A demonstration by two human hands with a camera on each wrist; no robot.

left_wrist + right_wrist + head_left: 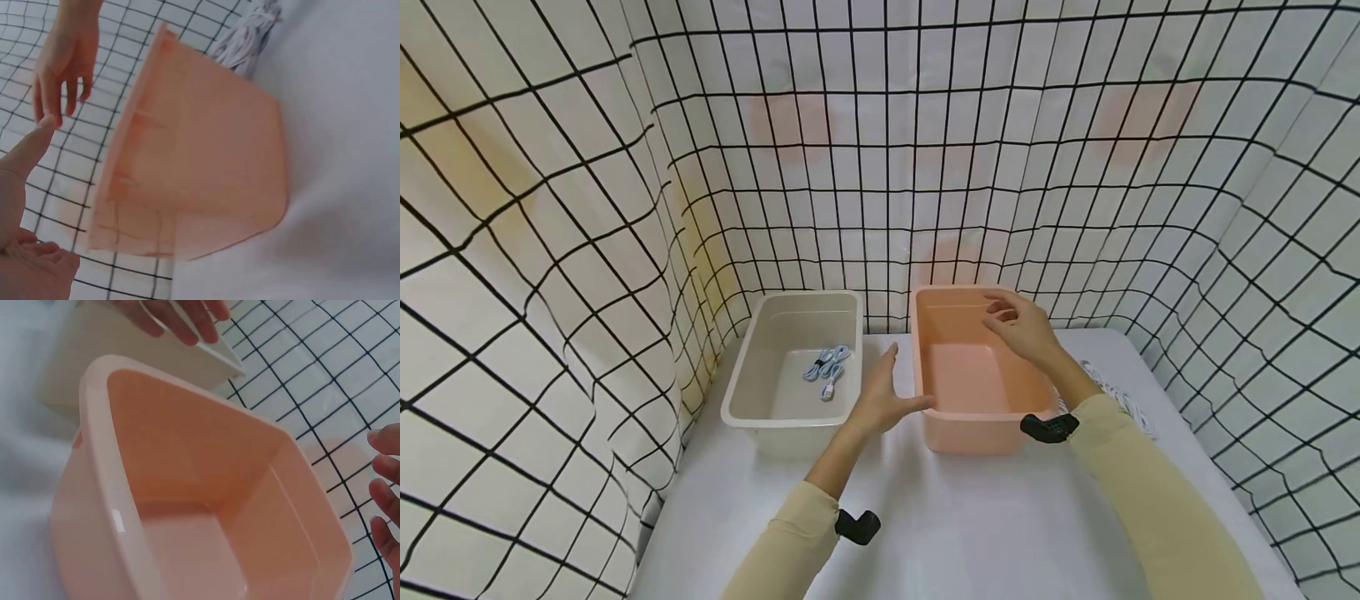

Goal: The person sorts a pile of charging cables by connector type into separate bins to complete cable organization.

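My left hand (pixel 882 402) hovers between the two bins with its thumb and fingers spread, holding nothing. The thumb overlaps the near left corner of the peach bin (pixel 977 425) in the head view. Above that bin's far right side is my right hand (pixel 1021 327), fingers loosely bent and nothing between them. The right wrist view shows bare walls and floor inside the peach bin (pixel 187 481). In the cream bin (pixel 760 425) to the left lie several bundled light-blue cables (pixel 829 364), one with a plug end showing.
A bundle of white cord (pixel 1120 396) lies on the white table (pixel 970 525) right of the peach bin, partly hidden by my right forearm. Black wire grid panels (pixel 887 192) stand behind both bins and along the left and right sides.
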